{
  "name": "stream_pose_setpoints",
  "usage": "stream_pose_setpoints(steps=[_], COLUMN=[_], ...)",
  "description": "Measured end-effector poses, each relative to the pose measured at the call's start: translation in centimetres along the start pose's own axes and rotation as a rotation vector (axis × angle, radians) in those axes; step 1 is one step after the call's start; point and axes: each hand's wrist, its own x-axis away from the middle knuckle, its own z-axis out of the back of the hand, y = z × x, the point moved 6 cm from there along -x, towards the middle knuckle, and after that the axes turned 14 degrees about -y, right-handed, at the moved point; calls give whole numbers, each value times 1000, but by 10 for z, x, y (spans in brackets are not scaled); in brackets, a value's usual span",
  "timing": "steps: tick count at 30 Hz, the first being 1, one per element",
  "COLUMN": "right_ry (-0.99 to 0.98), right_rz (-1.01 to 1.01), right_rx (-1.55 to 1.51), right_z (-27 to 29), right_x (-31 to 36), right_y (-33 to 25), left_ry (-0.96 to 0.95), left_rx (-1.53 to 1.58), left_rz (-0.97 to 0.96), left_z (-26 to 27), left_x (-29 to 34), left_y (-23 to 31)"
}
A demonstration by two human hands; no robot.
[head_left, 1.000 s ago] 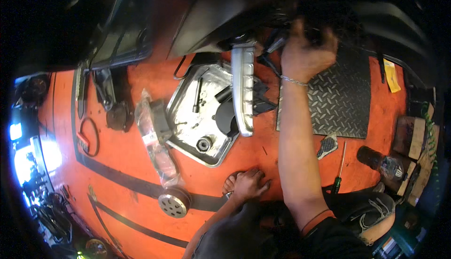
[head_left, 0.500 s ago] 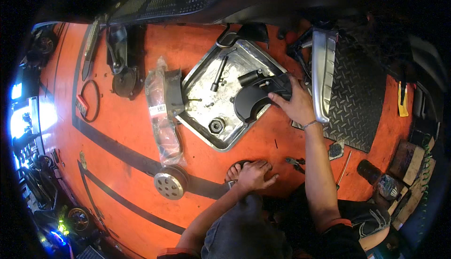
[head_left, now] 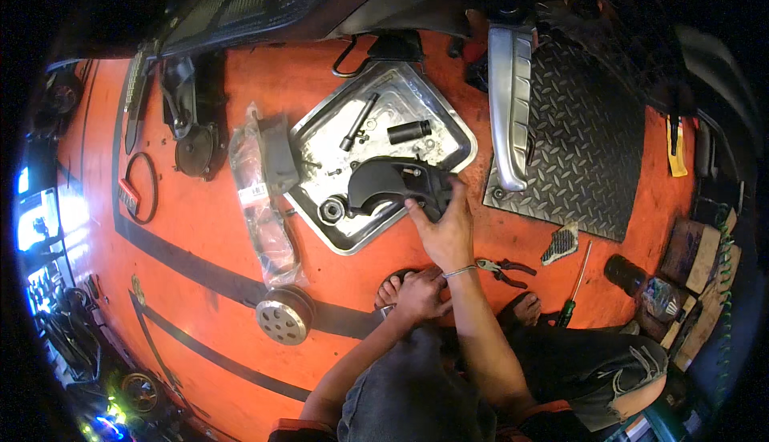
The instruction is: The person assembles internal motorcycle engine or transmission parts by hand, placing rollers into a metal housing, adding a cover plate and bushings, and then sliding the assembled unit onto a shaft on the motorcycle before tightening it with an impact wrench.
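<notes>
My right hand (head_left: 448, 230) grips one end of a black plastic cover (head_left: 376, 183), thumb on top. The cover has a curved cut-out on its lower side and is over the near part of a shallow metal tray (head_left: 346, 242). Close to the right wrist, my left hand (head_left: 423, 294) hangs loose and holds nothing; its fingers are partly hidden. In the tray lie a black socket (head_left: 409, 131), a metal extension bar (head_left: 360, 123), a large nut (head_left: 331, 210) and several small bolts.
Left of the tray are a plastic-wrapped part (head_left: 258, 193), a round perforated metal part (head_left: 285, 315) and a belt (head_left: 142, 189). Pliers (head_left: 505, 270), a screwdriver (head_left: 573, 290) and a ribbed black mat (head_left: 585, 145) lie to the right. A silver lever-like part (head_left: 510, 105) overhangs the mat.
My right hand has drawn the black cover toward me and leftward, uncovering the black socket. My left hand stays low, its fingers now partly behind the right wrist.
</notes>
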Motion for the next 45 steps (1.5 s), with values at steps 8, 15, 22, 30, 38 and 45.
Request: stream_pose_setpoints(steps=[8,15,22,30,38,45], right_ry=[26,-206,-75,216,381,503], right_rz=[-163,167,265,305,145,210], right_rx=[568,884,988,596,-389,-599], right_z=[56,9,13,49,114,132], right_x=[-49,-126,-113,-87,-67,-61], right_y=[13,11,-7,-8,44,50], left_ry=[25,10,169,214,338,263], left_rx=[-2,-24,436,534,228,1255], left_rz=[24,24,6,34,8,81], left_z=[0,-4,48,223,272,258], left_x=[-3,-2,-7,-148,-231,-275], left_y=[4,0,37,140,193,156])
